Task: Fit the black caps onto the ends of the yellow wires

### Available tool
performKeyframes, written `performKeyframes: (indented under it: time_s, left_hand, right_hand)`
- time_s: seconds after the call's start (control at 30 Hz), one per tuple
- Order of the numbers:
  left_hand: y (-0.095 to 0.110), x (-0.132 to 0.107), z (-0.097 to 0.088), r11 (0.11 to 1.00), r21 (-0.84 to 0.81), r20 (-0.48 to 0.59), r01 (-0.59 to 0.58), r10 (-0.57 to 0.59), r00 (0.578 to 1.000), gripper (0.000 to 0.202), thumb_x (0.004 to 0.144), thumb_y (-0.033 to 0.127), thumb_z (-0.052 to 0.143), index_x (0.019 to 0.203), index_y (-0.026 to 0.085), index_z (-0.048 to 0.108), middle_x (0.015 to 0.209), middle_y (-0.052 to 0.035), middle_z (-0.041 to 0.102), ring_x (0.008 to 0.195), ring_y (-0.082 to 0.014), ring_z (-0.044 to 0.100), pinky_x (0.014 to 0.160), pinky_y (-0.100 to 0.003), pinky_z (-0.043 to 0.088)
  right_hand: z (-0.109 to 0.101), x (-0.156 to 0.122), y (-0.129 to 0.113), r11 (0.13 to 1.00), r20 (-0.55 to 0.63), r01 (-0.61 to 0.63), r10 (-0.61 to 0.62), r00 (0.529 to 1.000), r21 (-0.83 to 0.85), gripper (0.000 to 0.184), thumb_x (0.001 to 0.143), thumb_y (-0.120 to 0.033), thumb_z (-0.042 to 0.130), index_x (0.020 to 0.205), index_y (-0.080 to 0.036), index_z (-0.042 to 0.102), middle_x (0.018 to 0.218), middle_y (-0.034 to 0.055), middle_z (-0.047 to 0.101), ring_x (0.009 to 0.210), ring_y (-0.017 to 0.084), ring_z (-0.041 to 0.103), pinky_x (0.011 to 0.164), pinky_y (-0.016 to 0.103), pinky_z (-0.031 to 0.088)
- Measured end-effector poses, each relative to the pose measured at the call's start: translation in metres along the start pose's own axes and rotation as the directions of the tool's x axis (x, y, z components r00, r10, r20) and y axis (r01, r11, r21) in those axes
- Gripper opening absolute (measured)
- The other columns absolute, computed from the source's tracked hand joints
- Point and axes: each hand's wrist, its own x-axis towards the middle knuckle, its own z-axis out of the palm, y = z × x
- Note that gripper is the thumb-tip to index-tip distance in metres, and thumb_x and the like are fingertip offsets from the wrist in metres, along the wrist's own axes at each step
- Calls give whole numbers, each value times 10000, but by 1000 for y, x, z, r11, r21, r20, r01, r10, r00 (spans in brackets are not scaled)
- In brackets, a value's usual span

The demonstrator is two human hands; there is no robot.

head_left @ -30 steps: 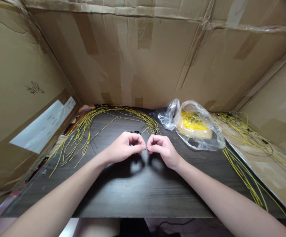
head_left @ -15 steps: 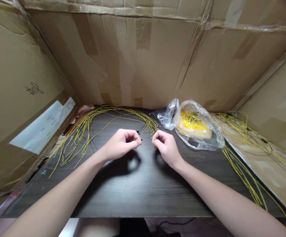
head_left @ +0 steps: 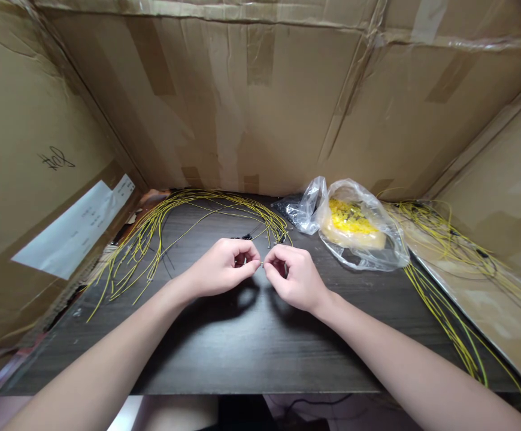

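Left hand (head_left: 224, 268): forearm entering from the near left corner of the worktop (head_left: 215, 359), wrist nearly straight, thumb and forefinger pinched on one small slender piece (head_left: 261, 264), remaining fingers curled. Right hand (head_left: 299, 278): forearm entering from the near right corner, fingers curled, thumb and forefinger tips at the piece's right end; whether they grip it cannot be told. Containers, both at the far edge, right of its middle: one small clear bag (head_left: 312, 206), its top crumpled, dark contents in its left part, too fine to identify; just beside it, one larger clear bag (head_left: 390, 254), open-mouthed, holding many small yellow pieces (head_left: 353, 216). Slender piece: one, between the two hands, near the middle of the worktop, short, thin, lying roughly level; material and ends too small to make out. Also listed, left to right: one arc of yellow wires (head_left: 159, 224), from the left edge along the far edge; small black parts (head_left: 246, 237) behind the left hand; further yellow wires (head_left: 440, 320) along the right edge.
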Motion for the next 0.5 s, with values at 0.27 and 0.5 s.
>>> performKeyframes:
  time_s: [0.27, 0.5]
  left_hand:
    - [1, 0, 0, 1000, 9, 34, -23, 23, 999, 170, 902, 274, 551, 815, 144, 616, 716, 5, 591, 631, -116, 500, 592, -234, 394]
    - [0, -1, 0, 999, 16, 43, -43, 42, 998, 177, 910, 287, 555, 819, 151, 624, 721, 3, 596, 638, -119, 504, 600, -236, 399]
  right_hand:
    - [-1, -1, 0, 999, 18, 3, -2, 1000, -38, 120, 808, -146, 558, 701, -191, 530, 669, -6, 563, 603, 126, 493, 603, 265, 365]
    - [-1, -1, 1, 999, 34, 9, -7, 999, -52, 114, 811, -152, 561, 708, -192, 534, 672, -2, 562, 609, 132, 490, 605, 269, 359]
